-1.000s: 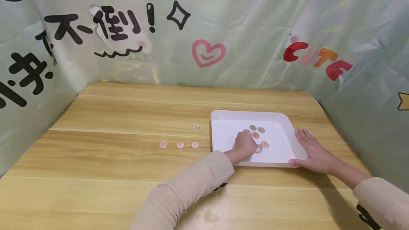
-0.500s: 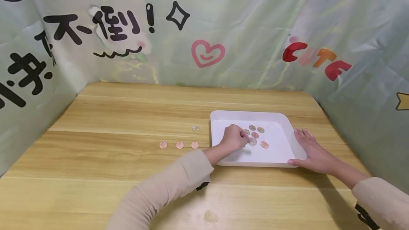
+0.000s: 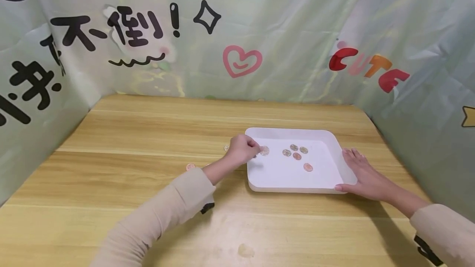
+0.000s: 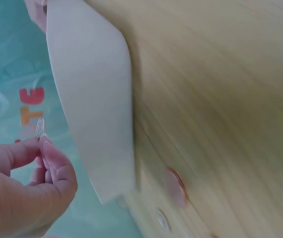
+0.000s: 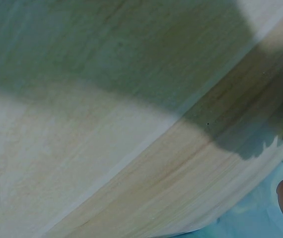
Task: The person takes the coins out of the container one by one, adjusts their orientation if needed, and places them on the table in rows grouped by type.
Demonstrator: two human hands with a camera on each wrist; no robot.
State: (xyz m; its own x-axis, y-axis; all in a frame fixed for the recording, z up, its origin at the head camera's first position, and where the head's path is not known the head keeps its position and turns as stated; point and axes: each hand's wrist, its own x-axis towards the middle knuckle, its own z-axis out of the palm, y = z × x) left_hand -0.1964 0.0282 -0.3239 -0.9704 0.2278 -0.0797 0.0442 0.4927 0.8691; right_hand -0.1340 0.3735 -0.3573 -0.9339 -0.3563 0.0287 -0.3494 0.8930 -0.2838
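Note:
My left hand [image 3: 242,150] pinches a silver-coloured coin [image 3: 264,151] between thumb and fingertips, over the left rim of the white tray [image 3: 276,176]. In the left wrist view the coin [image 4: 40,127] stands on edge at the fingertips, above the tray's outer wall [image 4: 89,94]. Inside the tray lie several more coins: a copper coin [image 3: 308,167] toward the front and a cluster with another copper coin [image 3: 297,156] and some gold-toned coins [image 3: 294,148]. My right hand [image 3: 365,180] rests against the tray's right side, fingers straight along the wall, thumb at the front corner.
Left of the tray, on the wooden table [image 3: 122,176], a copper coin [image 3: 190,167] and a gold-toned coin [image 3: 226,148] show; my left arm partly hides others in that row. A printed curtain [image 3: 289,52] encloses the table's back and sides.
My left hand has lifted the silver-coloured coin from among the others and carried it left to the tray's left rim. My right hand and the tray stay in place.

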